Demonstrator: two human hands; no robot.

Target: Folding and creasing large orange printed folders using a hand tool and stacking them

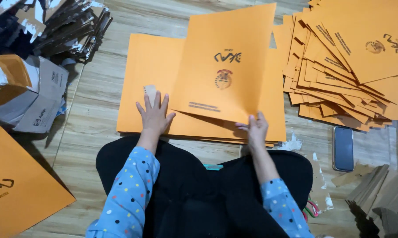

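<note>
My left hand (155,115) lies flat, fingers spread, on a stack of open orange card sheets (141,83) on the floor in front of me. My right hand (255,128) pinches the near right corner of the top orange folder flap (227,61), which is lifted and tilted up, printed side showing. A small pale tab (150,91) on the sheet lies just beyond my left fingertips.
A fanned pile of folded orange folders (344,66) lies at the right. A dark phone (343,148) rests on the wooden floor (93,110) nearby. Brown card strips (375,194) sit at lower right, torn cardboard boxes (27,88) at left, another orange sheet (18,194) at lower left.
</note>
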